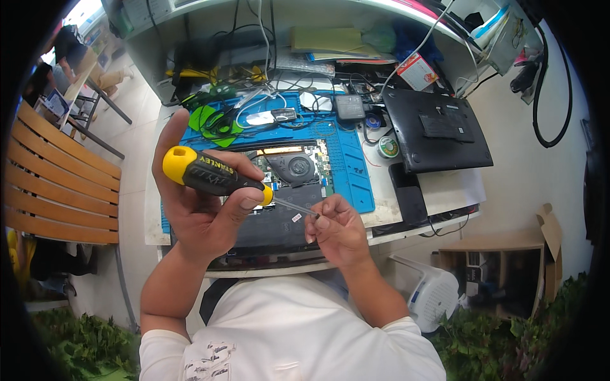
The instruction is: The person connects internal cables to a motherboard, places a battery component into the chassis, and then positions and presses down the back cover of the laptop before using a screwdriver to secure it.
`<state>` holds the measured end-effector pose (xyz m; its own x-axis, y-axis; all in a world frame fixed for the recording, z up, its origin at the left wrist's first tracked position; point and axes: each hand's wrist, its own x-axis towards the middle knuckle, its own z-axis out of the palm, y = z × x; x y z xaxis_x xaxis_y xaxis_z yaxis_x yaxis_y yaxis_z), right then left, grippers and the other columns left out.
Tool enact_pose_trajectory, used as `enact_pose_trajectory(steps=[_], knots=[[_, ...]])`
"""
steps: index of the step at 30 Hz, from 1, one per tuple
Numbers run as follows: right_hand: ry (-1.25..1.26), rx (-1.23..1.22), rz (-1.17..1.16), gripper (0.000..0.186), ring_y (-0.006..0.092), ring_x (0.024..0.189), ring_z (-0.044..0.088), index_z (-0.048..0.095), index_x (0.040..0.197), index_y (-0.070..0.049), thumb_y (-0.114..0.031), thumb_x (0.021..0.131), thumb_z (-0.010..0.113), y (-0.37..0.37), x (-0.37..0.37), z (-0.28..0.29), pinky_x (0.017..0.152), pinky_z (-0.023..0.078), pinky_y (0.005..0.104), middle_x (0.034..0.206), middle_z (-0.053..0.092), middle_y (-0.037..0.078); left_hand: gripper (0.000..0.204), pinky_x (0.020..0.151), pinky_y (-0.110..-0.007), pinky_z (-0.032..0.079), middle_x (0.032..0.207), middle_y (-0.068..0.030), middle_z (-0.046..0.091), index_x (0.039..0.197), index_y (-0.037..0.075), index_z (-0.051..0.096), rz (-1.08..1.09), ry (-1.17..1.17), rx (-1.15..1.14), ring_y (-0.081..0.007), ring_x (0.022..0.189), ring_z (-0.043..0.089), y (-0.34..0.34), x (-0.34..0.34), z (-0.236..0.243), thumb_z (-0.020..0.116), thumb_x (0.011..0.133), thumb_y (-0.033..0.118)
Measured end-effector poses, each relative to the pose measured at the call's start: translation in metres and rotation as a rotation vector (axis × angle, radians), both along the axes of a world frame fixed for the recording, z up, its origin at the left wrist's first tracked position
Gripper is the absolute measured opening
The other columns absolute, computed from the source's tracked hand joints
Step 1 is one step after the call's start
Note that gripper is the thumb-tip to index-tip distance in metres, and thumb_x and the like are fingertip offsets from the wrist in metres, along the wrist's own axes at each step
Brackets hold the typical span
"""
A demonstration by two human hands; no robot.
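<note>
My left hand (210,216) grips a yellow-and-black screwdriver (213,176) by its handle, index finger raised. The metal shaft points right and down to my right hand (333,230), whose thumb and fingers pinch its tip; anything small held there is too hidden to name. Beneath both hands lies an opened laptop (279,222) with a round fan, exposed board and black battery, resting on a blue mat (354,171).
A closed black laptop (406,120), phone (406,193), charger (349,108), spools (387,147), green tools and tangled cables surround the mat. A slatted wooden bench (60,178) stands left, people beyond it. A white stool (432,292) and wooden cabinet (489,241) are lower right.
</note>
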<state>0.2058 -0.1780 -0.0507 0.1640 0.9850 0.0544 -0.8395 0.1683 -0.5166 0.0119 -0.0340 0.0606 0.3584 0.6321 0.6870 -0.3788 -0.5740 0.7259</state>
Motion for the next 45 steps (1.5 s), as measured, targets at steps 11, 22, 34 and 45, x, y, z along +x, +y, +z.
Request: enact_pose_trajectory(steps=[11, 22, 34, 45], knots=[[-0.046, 0.002, 0.014, 0.02, 0.0239, 0.097, 0.076, 0.067, 0.114, -0.007, 0.004, 0.101, 0.077, 0.0, -0.003, -0.001, 0.078, 0.066, 0.0396, 0.11, 0.074, 0.013, 0.103, 0.091, -0.031, 0.059, 0.101, -0.0132, 0.077, 0.175, 0.003, 0.016, 0.085, 0.009, -0.054, -0.0186, 0.093, 0.075, -0.004, -0.001, 0.004, 0.086, 0.099, 0.014], [-0.02, -0.046, 0.039, 0.022, 0.0252, 0.095, 0.074, 0.066, 0.116, -0.007, 0.005, 0.1, 0.075, 0.002, -0.003, -0.001, 0.078, 0.065, 0.0397, 0.111, 0.072, 0.012, 0.1, 0.094, -0.031, 0.059, 0.107, -0.0124, 0.076, 0.173, 0.005, 0.019, 0.048, -0.003, -0.028, -0.0189, 0.099, 0.077, 0.002, -0.009, -0.002, 0.086, 0.099, 0.007], [-0.167, -0.05, -0.029, 0.023, 0.0224, 0.1, 0.078, 0.067, 0.114, -0.004, 0.008, 0.099, 0.079, 0.002, -0.009, 0.004, 0.085, 0.067, 0.0403, 0.112, 0.076, 0.014, 0.107, 0.09, -0.031, 0.063, 0.102, -0.0121, 0.076, 0.176, 0.01, 0.018, 0.065, 0.009, 0.076, -0.0188, 0.095, 0.077, 0.002, -0.012, 0.002, 0.09, 0.096, 0.013], [-1.572, 0.135, -0.448, 0.05, 0.0317, 0.116, 0.069, 0.076, 0.126, -0.003, -0.022, 0.085, 0.097, 0.015, -0.011, 0.046, 0.102, 0.055, 0.0447, 0.118, 0.073, 0.014, 0.105, 0.087, -0.03, 0.063, 0.114, -0.011, 0.072, 0.175, 0.008, 0.02, 0.125, 0.109, 0.144, -0.0171, 0.097, 0.076, 0.014, -0.016, -0.005, 0.088, 0.095, -0.001]])
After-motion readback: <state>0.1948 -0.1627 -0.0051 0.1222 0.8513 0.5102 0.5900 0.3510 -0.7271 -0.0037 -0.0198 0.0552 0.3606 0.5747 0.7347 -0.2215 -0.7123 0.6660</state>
